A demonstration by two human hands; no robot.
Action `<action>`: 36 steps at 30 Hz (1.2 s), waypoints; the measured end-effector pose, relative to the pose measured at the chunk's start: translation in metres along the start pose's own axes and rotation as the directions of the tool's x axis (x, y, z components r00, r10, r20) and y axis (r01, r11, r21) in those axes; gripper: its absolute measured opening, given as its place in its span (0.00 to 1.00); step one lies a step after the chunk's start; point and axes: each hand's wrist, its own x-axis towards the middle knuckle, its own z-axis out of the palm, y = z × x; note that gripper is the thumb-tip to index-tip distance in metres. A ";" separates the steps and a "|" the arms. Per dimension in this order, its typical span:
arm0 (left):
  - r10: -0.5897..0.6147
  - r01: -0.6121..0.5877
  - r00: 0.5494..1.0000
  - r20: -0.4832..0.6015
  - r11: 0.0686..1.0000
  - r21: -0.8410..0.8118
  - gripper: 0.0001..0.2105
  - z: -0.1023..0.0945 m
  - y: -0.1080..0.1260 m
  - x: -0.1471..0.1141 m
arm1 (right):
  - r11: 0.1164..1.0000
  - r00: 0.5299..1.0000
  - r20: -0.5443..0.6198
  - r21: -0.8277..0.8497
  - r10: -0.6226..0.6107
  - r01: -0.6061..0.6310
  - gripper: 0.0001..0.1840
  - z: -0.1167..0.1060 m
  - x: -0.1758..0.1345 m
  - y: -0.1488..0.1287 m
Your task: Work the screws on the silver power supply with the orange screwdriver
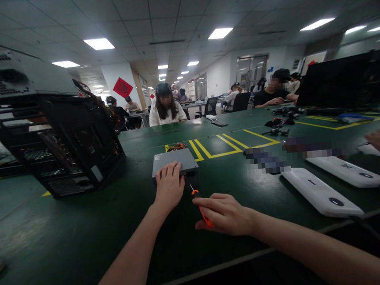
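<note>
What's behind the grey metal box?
Wires and yellow lines show behind the grey metal box; the lower part of the wires is covered by the box.

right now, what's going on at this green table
A person has the left hand resting on a grey metal box, seemingly a computer power supply, on the green table. The right hand holds an orange-and-black screwdriver, its tip close to the box's near side; whether it touches is unclear. An open black computer case stands to the left.
</note>
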 end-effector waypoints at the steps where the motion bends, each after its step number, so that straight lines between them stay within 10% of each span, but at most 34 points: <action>1: 0.000 0.000 1.000 0.001 1.000 0.004 0.19 0.000 0.000 0.000 | 0.999 1.000 0.004 0.031 0.019 -0.019 0.13 0.000 0.000 0.000; 19: -0.008 0.008 1.000 -0.005 1.000 0.001 0.19 0.000 0.000 0.000 | 0.995 0.988 0.139 0.067 0.070 -0.080 0.14 -0.002 -0.001 -0.001; 36: -0.050 0.050 0.999 0.004 0.998 -0.034 0.18 -0.001 0.001 0.002 | 0.944 0.958 -0.052 0.195 0.282 -0.268 0.09 -0.005 -0.002 0.008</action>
